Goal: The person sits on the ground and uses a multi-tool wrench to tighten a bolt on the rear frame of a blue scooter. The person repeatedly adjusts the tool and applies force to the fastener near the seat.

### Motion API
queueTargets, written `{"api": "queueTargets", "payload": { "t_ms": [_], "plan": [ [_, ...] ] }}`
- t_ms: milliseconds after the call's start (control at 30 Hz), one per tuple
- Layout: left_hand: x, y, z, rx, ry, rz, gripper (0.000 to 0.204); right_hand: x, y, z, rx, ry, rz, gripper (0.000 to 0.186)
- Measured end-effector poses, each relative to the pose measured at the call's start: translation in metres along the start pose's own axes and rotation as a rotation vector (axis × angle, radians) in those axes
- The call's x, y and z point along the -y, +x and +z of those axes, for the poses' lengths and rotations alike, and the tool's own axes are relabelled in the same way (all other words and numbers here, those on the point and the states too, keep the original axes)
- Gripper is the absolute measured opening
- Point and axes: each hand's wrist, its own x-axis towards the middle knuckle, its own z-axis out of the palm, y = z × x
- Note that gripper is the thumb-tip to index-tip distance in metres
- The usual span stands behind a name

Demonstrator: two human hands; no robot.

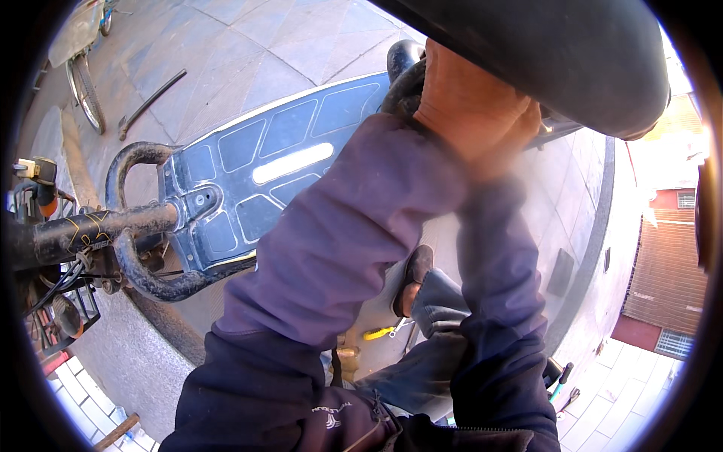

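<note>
Both my arms, in dark purple-black sleeves, reach up to the underside of a black padded seat (557,53) on a scooter-like vehicle. My left hand (450,87) is at the seat's lower edge beside a black curved tube (407,56); its fingers are hidden. Close against it, my right hand (503,143) is blurred at the wrist, and its fingers cannot be seen either. What the hands touch under the seat does not show. Left of my arms stretches the vehicle's blue-grey footboard (294,124), with raised panels and a pale strip.
A thick black column (105,226) and bent guard tubes (139,162) stand at the footboard's left end. On the ground lie a yellow-handled tool (376,333), a wrench (398,327) and a dark bar (154,102). A bicycle wheel (85,94) is at far left.
</note>
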Motion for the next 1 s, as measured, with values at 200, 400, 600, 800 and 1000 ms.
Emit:
{"api": "queueTargets", "payload": {
  "t_ms": [200,400,600,800,1000],
  "plan": [
    [-0.005,0.004,-0.011,0.015,-0.133,-0.072,0.03,0.01,0.002,0.005,-0.018,0.1,0.023,0.025],
    [-0.002,0.01,-0.009,-0.044,-0.222,-0.123,0.03,-0.004,0.017,-0.008,0.092,0.283,0.146,0.025],
    [0.006,0.009,-0.018,0.139,-0.005,-0.022,0.03,0.011,0.026,-0.012,0.157,0.13,-0.035,0.021],
    [0.002,0.01,-0.019,0.076,-0.043,0.052,0.029,0.0,0.026,-0.016,0.195,0.176,0.03,0.022],
    [0.0,0.007,-0.012,0.062,0.33,0.191,0.033,0.003,0.033,-0.021,0.229,0.185,0.026,0.022]
  ]
}}
